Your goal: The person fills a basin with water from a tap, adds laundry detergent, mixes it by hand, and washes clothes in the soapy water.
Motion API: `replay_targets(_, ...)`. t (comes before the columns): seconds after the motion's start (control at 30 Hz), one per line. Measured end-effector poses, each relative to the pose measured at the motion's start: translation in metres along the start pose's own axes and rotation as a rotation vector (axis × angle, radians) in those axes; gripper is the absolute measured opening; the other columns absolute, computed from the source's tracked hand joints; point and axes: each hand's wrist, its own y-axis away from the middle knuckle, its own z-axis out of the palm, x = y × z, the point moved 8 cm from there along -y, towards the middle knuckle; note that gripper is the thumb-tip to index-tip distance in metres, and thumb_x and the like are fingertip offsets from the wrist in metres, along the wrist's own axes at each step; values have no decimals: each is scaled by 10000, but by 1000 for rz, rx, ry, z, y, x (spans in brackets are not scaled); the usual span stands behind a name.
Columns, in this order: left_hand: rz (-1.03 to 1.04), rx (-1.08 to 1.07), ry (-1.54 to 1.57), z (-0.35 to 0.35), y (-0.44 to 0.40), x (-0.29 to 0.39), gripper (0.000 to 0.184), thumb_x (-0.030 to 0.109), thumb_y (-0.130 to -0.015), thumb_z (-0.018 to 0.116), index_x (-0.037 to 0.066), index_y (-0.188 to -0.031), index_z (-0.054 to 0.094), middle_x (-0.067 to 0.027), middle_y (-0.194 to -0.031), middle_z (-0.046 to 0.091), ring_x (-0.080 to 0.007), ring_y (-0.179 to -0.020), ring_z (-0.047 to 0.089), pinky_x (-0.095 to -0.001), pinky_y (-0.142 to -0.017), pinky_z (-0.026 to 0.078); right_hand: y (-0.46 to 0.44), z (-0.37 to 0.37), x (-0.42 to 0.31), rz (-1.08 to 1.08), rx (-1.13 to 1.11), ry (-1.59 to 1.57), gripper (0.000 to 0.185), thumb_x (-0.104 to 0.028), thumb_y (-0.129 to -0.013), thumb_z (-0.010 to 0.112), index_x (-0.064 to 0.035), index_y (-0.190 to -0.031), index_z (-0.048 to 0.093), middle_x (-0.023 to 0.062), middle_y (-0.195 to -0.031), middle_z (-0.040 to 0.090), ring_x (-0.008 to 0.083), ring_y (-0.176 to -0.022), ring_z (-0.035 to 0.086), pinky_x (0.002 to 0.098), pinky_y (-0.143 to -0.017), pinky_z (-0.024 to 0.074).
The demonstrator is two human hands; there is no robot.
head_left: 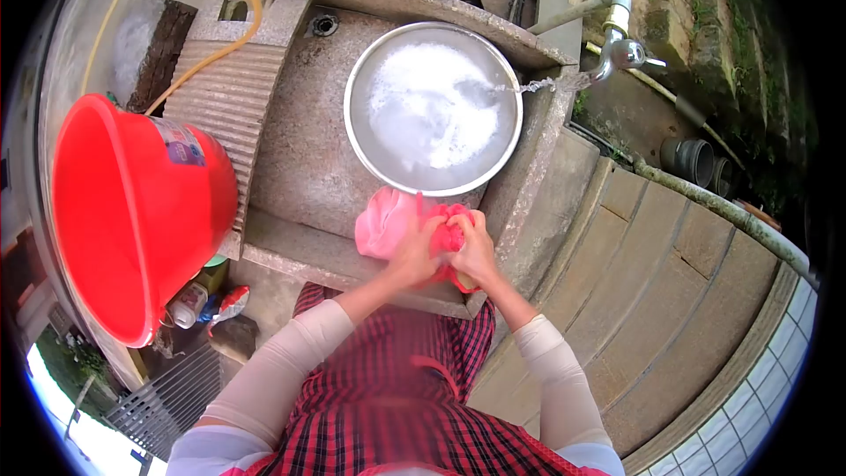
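Observation:
Both of my hands meet over the front edge of the stone sink [308,260]. My left hand [418,251] is closed on a pink cloth [384,222], which bulges out to its left. My right hand [473,251] grips a red mesh-like bunch [448,213] beside it; something yellowish shows under the fingers. Just beyond the hands, a round metal basin [432,185] holds foamy water. A stream runs into it from the tap [624,53] at the right.
A big red bucket [145,220] leans at the left beside the ribbed washboard [220,92]. An orange hose [251,22] crosses the washboard. The sink's drain [324,26] lies at the back left. Stone slabs [652,273] and a pipe [731,211] are to the right.

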Motion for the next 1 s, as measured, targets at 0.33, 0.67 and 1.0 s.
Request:
replay_targets(0.33,186,142,18,-28,2,-47,562,8,-700,583,38,-1255,497,-263,-1269,444,-440,-1154,447,-473,-954,410,-16,-42,-278,-617,182,206,544,-138,-683,741,-70,-1192,561,222,-1328,388,364,-1071,497,453,-875,439)
replay_targets(0.67,127,328,50,-169,85,-32,206,31,-749,550,17,-943,619,-226,-926,597,-394,-909,594,-473,-765,487,-17,222,-569,-1142,-626,1058,885,-265,-682,796,-302,-1427,319,136,-1440,286,393,-1198,458,647,-909,371)
replay_targets(1.0,57,248,-78,-183,94,-80,266,118,-820,556,-4,-1048,618,-207,-942,624,-324,-852,618,-415,-759,490,-41,170,-635,-962,-554,290,220,-23,-617,585,-24,-829,524,139,-755,603,305,-775,607,398,-673,473)
